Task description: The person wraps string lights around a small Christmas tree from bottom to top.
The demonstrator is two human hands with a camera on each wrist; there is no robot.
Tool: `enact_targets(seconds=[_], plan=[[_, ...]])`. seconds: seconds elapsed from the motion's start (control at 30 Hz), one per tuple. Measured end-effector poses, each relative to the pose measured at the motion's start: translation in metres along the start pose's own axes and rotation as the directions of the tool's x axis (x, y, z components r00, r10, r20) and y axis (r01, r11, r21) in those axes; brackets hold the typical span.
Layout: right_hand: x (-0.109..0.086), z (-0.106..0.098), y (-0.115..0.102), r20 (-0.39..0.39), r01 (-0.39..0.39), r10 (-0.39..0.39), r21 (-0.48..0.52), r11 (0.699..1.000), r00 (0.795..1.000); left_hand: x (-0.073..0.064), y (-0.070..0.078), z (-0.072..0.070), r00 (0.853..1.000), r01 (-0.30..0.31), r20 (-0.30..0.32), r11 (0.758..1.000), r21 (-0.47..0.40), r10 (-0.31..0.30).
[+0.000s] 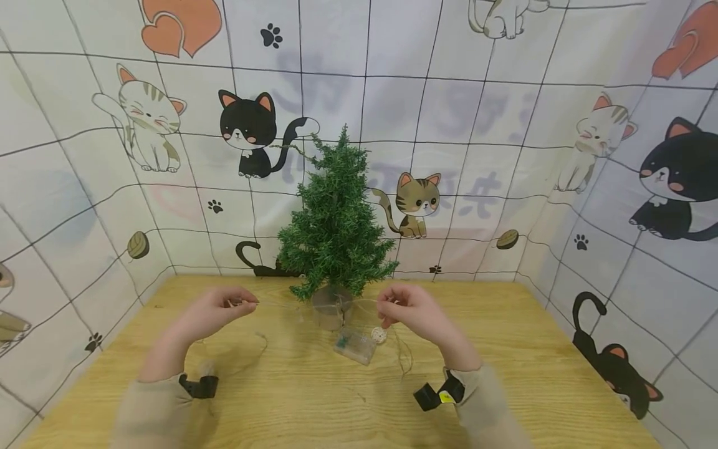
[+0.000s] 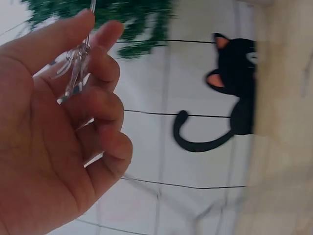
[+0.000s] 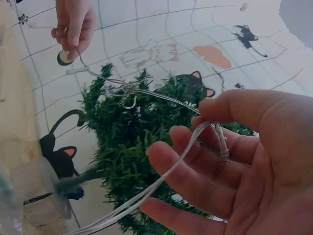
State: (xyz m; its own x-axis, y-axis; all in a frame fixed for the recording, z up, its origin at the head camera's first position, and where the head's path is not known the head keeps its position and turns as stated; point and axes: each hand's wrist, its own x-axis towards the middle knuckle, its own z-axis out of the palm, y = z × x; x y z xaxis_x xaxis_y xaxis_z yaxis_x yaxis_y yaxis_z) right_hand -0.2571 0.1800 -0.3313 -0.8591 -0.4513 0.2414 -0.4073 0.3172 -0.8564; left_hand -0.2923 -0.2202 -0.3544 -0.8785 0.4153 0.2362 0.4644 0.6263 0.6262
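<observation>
The tree (image 1: pixel 336 218) stands in its pot (image 1: pixel 332 315) on the table (image 1: pixel 291 399), before a wall cloth (image 1: pixel 331 75) printed with cats. Left of the tree's base, the left hand (image 1: pixel 219 308) pinches a clear wire (image 3: pixel 166 98) between thumb and forefinger, its other fingers loosely bent. Right of the base, the right hand (image 1: pixel 412 308) pinches the same wire at thumb and fingertips, the remaining fingers half spread. The wire runs between the hands, in front of the tree. A clear box (image 1: pixel 356 347) and a pale ball (image 1: pixel 378 335) lie before the tree, slightly right.
</observation>
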Motion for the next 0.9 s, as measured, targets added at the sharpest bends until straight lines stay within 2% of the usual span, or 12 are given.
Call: enact_targets(seconds=[0.1, 0.2, 0.33, 0.43, 0.53, 0.63, 0.7, 0.77, 0.83, 0.9], plan=[[0.005, 0.002, 0.007, -0.033, -0.02, 0.021, 0.021, 1.0, 0.999, 0.005, -0.007, 0.009, 1.0, 0.011, 0.005, 1.0, 0.005, -0.011], [0.009, 0.004, 0.013, -0.058, -0.032, 0.035, 0.045, 0.998, 0.998, 0.007, -0.003, 0.015, 1.0, 0.031, -0.001, 0.998, 0.06, -0.031], [0.01, 0.005, 0.015, -0.077, -0.038, 0.041, 0.041, 0.998, 0.996, 0.007, 0.016, 0.018, 0.998, 0.03, -0.056, 0.993, 0.115, -0.024], [0.009, 0.008, 0.012, -0.071, -0.012, 0.013, 0.018, 1.0, 0.997, 0.006, 0.041, 0.021, 0.992, -0.047, -0.111, 0.995, 0.084, 0.056], [0.007, 0.012, 0.006, -0.046, 0.035, -0.035, -0.005, 0.999, 0.998, 0.003, 0.069, 0.027, 0.971, -0.192, -0.145, 0.981, 0.013, 0.192], [0.003, 0.017, -0.003, -0.011, 0.07, -0.07, -0.025, 0.997, 0.997, 0.003, 0.092, 0.042, 0.933, -0.339, -0.154, 0.937, -0.084, 0.324], [0.0, 0.021, -0.009, 0.014, 0.088, -0.087, -0.035, 0.996, 0.996, 0.005, 0.104, 0.056, 0.917, -0.393, -0.138, 0.906, -0.159, 0.373], [-0.003, 0.026, -0.013, 0.045, 0.133, -0.132, -0.032, 0.991, 0.99, 0.007, 0.113, 0.071, 0.916, -0.4, -0.1, 0.884, -0.242, 0.388], [-0.005, 0.03, -0.017, 0.072, 0.177, -0.176, -0.01, 0.984, 0.982, 0.006, 0.121, 0.083, 0.934, -0.343, -0.022, 0.876, -0.34, 0.357], [-0.007, 0.033, -0.021, 0.093, 0.221, -0.221, 0.008, 0.975, 0.971, 0.005, 0.126, 0.091, 0.945, -0.268, 0.062, 0.872, -0.411, 0.32]])
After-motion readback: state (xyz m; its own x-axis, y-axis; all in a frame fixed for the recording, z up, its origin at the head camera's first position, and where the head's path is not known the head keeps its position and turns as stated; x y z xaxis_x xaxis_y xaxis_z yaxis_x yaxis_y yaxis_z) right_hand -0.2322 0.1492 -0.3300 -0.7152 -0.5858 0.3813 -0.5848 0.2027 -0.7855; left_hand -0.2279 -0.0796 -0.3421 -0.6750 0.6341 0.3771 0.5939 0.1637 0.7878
